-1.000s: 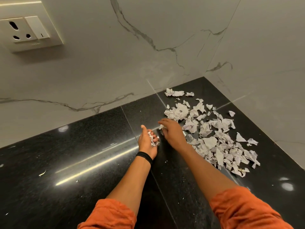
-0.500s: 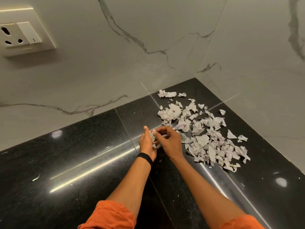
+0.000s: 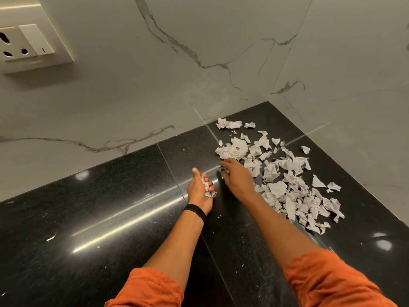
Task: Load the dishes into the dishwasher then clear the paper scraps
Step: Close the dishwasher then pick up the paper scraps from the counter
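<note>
A spread of torn white paper scraps (image 3: 285,173) lies on the black granite counter (image 3: 110,207) in the corner at the right. My left hand (image 3: 200,189), with a black band on its wrist, cups a small bunch of gathered scraps (image 3: 207,188), its fingers curled round them. My right hand (image 3: 238,176) reaches over the left edge of the pile, fingers spread and relaxed, fingertips near the scraps. I cannot see anything held in it. No dishes or dishwasher are in view.
Marble-look walls (image 3: 177,74) meet at the corner behind the pile. A wall socket with switch (image 3: 24,43) sits at the upper left. One stray paper bit (image 3: 51,237) and tiny crumbs lie on the counter's left part.
My right hand went to my left hand half a second ago, then moved back out to the pile's left edge. My left hand stays in place holding its scraps.
</note>
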`<state>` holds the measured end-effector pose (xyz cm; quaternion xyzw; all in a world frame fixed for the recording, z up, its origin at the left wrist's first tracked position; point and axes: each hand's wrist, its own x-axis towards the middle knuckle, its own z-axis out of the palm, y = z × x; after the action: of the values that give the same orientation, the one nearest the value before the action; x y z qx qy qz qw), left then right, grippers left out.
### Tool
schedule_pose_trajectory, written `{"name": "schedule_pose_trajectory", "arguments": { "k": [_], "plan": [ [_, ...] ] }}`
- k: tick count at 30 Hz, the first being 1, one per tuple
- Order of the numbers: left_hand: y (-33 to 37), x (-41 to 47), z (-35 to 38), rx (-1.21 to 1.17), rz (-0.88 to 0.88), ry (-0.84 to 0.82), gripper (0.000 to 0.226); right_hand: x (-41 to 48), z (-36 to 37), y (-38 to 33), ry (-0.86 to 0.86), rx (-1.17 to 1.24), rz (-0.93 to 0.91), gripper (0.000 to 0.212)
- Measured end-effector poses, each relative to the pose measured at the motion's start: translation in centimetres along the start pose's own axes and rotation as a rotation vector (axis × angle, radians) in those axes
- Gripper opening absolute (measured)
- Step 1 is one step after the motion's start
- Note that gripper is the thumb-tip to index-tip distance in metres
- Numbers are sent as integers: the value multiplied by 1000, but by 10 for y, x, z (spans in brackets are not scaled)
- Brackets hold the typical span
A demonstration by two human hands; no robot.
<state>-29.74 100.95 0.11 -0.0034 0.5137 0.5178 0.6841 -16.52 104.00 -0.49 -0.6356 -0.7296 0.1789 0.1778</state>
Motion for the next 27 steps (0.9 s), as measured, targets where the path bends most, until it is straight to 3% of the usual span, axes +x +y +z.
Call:
{"name": "schedule_pose_trajectory", "arguments": {
  "k": [5,14,20,22,24,27],
  "plan": [
    [-1,4,1,-31,-9,-8,44,15,6,3,-27,-207,-56,24],
    [-4,-2,-1,19,-9,-27,44,-32,15,5,76,-167,-93,14],
    [-10,-14,-5,49,5,-34,43,-62,19,9,56,-234,-116,5],
    [-11,-18,-6,54,4,-30,43,-66,15,8,54,-215,-75,16],
    [-12,-19,-5,52,15,-32,43,-66,8,7,76,-3,64,26],
    [-16,-20,-4,116,40,-40,44,-61,-11,-8,152,548,224,23]
  ]
}}
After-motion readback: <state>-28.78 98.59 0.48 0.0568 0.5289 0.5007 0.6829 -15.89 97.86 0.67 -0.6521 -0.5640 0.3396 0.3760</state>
